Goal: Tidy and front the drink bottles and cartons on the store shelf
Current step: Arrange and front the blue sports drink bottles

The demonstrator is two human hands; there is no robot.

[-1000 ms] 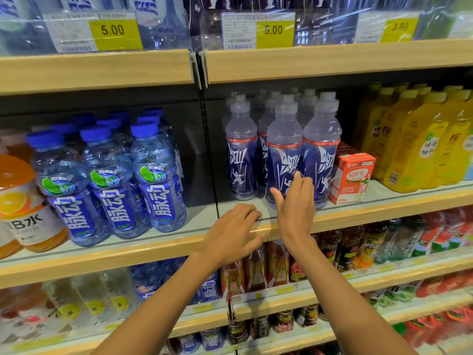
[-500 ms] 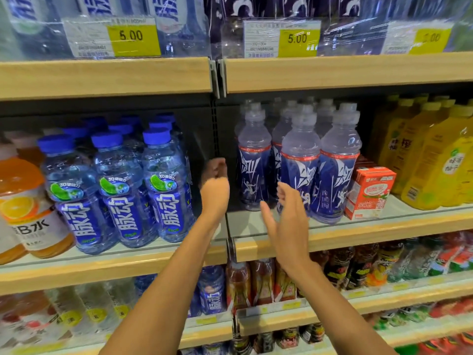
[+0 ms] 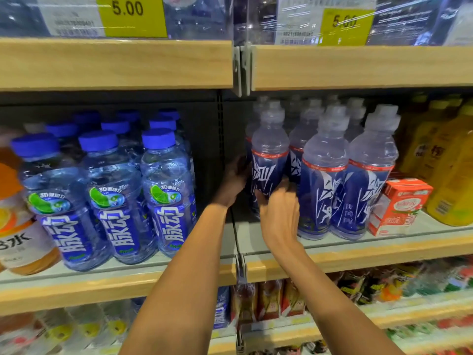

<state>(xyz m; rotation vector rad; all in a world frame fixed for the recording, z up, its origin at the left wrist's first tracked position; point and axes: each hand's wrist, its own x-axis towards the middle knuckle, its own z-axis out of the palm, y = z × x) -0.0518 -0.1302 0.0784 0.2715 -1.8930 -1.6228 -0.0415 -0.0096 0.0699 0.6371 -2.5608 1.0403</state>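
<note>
A clear bottle with a dark blue label stands at the left end of a row of like bottles on the middle shelf. My left hand reaches behind its left side and wraps it. My right hand grips its lower front. Both hands are shut on this bottle. Its base is hidden behind my right hand. To the right a red and white carton sits by the row.
Blue-capped water bottles fill the left bay, with an orange drink at the far left. Yellow bottles stand at the right. A gap lies between the two bays. Price tags hang above; more drinks fill lower shelves.
Both hands have moved up from the shelf edge into the shelf and closed on the leftmost dark-label bottle. The camera has moved closer.
</note>
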